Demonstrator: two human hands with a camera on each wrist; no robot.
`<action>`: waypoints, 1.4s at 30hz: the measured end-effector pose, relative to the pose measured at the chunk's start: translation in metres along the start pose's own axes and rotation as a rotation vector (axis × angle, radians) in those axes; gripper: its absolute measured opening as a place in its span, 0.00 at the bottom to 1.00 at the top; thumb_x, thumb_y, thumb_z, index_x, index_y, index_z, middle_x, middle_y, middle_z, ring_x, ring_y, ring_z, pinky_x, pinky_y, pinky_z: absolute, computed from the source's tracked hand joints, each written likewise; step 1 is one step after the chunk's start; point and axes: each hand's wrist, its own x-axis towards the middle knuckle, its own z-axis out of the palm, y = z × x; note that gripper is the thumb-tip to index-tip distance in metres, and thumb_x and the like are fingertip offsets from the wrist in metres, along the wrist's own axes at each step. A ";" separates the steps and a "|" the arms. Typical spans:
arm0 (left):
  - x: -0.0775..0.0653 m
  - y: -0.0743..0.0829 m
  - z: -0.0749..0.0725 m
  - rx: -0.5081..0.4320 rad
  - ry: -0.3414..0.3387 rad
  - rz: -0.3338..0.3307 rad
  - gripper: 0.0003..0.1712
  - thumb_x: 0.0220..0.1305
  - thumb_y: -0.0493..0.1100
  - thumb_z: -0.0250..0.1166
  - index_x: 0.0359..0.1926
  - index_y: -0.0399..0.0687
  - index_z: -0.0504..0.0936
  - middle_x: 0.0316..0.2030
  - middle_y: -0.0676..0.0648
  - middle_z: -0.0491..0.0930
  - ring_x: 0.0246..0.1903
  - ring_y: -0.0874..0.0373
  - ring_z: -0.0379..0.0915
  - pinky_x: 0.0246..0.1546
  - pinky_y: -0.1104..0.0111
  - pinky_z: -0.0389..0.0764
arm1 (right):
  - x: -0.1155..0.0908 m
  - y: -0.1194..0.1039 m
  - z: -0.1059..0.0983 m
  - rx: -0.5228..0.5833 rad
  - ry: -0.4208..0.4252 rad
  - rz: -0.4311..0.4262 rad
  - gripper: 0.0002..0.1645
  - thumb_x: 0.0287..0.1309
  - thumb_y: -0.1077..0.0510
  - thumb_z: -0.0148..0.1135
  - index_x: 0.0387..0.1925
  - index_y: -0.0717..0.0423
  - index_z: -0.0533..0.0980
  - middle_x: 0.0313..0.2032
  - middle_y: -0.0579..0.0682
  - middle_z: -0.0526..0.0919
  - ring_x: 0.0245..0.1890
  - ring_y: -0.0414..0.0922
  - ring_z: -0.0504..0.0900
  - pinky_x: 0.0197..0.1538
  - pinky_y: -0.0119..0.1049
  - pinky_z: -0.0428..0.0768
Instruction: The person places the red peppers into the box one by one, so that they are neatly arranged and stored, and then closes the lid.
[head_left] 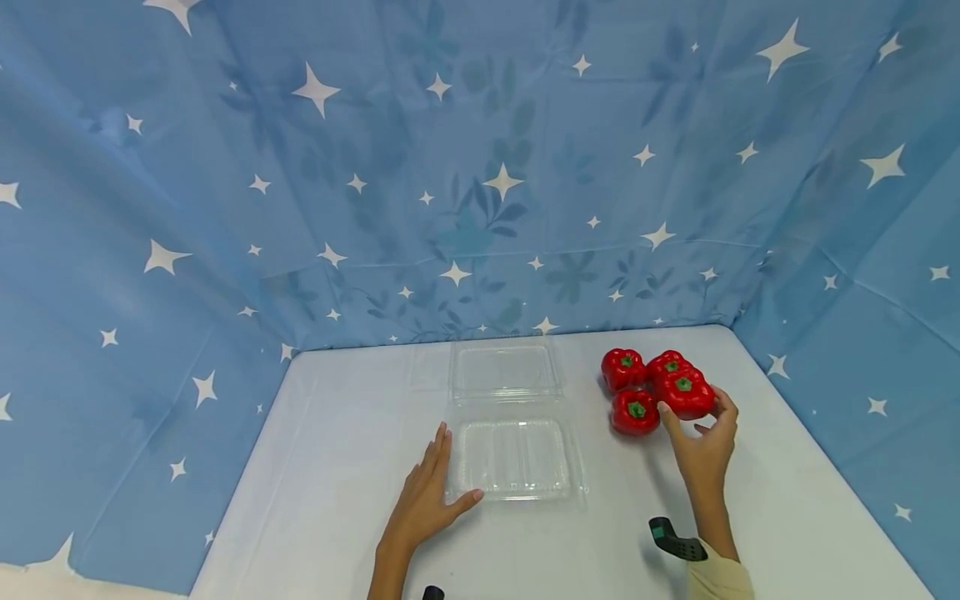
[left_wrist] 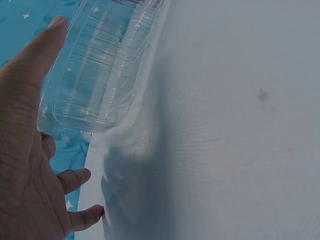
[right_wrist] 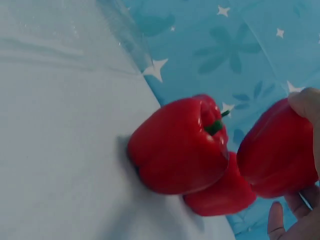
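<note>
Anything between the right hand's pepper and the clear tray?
Yes: the near-left pepper sits on the straight line from the held pepper to the tray. The left hand is at the tray's left side, out of that path.

A container (head_left: 513,458) lies mid-table, its lid (head_left: 504,371) on the far side. The left hand (head_left: 425,500) is at the container's near left. Right of the container, two peppers (head_left: 636,412) sit one behind the other; right of these is a far pepper (head_left: 667,362), with the held pepper (head_left: 686,395) before it, in the right hand (head_left: 705,446). A curtain (head_left: 480,225) hangs behind the table (head_left: 345,442).
</note>
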 end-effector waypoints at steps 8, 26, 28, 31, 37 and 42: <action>0.003 0.000 0.000 0.006 0.007 0.006 0.62 0.54 0.75 0.61 0.78 0.53 0.43 0.78 0.57 0.37 0.75 0.43 0.47 0.65 0.34 0.60 | -0.007 -0.026 0.015 0.106 -0.157 -0.181 0.53 0.47 0.61 0.75 0.72 0.47 0.57 0.68 0.48 0.65 0.66 0.43 0.64 0.54 0.14 0.70; 0.002 0.001 0.001 -0.002 0.008 0.020 0.62 0.54 0.73 0.63 0.78 0.53 0.42 0.79 0.52 0.39 0.74 0.38 0.50 0.63 0.32 0.61 | -0.037 -0.050 0.069 0.289 -0.500 -0.311 0.55 0.41 0.66 0.77 0.70 0.53 0.59 0.66 0.54 0.68 0.62 0.31 0.65 0.51 0.19 0.77; 0.002 0.001 0.001 0.003 0.008 0.020 0.62 0.54 0.73 0.63 0.78 0.52 0.42 0.79 0.51 0.40 0.74 0.38 0.50 0.63 0.32 0.62 | -0.040 -0.050 0.073 0.251 -0.514 -0.325 0.55 0.40 0.64 0.78 0.70 0.52 0.59 0.65 0.54 0.69 0.62 0.35 0.67 0.51 0.22 0.78; 0.001 0.000 0.001 0.000 0.005 0.010 0.62 0.54 0.73 0.63 0.78 0.52 0.42 0.78 0.51 0.40 0.74 0.39 0.50 0.63 0.31 0.61 | -0.043 -0.049 0.079 0.185 -0.549 -0.324 0.55 0.40 0.61 0.78 0.70 0.50 0.59 0.66 0.54 0.69 0.62 0.44 0.70 0.53 0.33 0.81; 0.001 0.000 0.002 -0.011 0.000 -0.018 0.62 0.53 0.73 0.63 0.78 0.53 0.43 0.78 0.52 0.42 0.74 0.39 0.49 0.64 0.31 0.59 | -0.052 -0.051 0.089 0.128 -0.670 -0.226 0.56 0.42 0.58 0.78 0.71 0.49 0.56 0.66 0.58 0.68 0.63 0.57 0.70 0.57 0.56 0.80; 0.001 0.000 0.002 -0.002 -0.005 -0.027 0.62 0.53 0.73 0.63 0.78 0.53 0.44 0.78 0.53 0.41 0.74 0.39 0.49 0.64 0.31 0.59 | -0.061 -0.054 0.097 0.100 -0.741 -0.161 0.55 0.43 0.58 0.77 0.69 0.51 0.54 0.65 0.61 0.68 0.65 0.61 0.69 0.59 0.58 0.77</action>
